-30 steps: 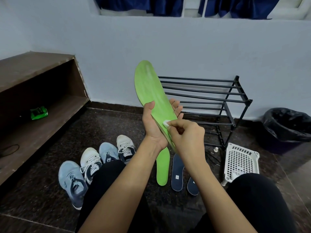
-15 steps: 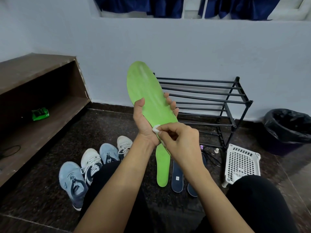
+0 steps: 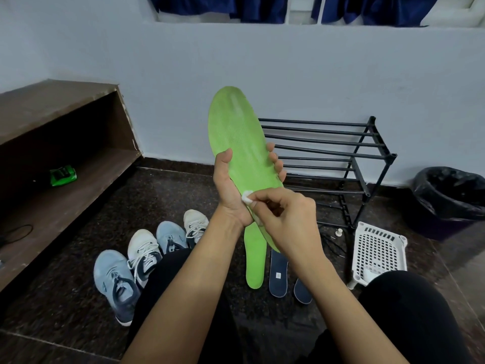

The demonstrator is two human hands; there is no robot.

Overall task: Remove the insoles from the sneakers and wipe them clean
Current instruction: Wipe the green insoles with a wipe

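Green insole has turned flatter toward the camera and the white wad has slid to its lower left edge, beside the left palm; wiping looks partway, heel end hidden by the right hand. Left hand grip curled round the insole's waist, held upright above the floor; right grip pinching the wad. Second green insole and dark blue insoles lie on the floor, sneakers by the left knee. Shoe rack, white basket, bin behind; nothing blocks the wiping
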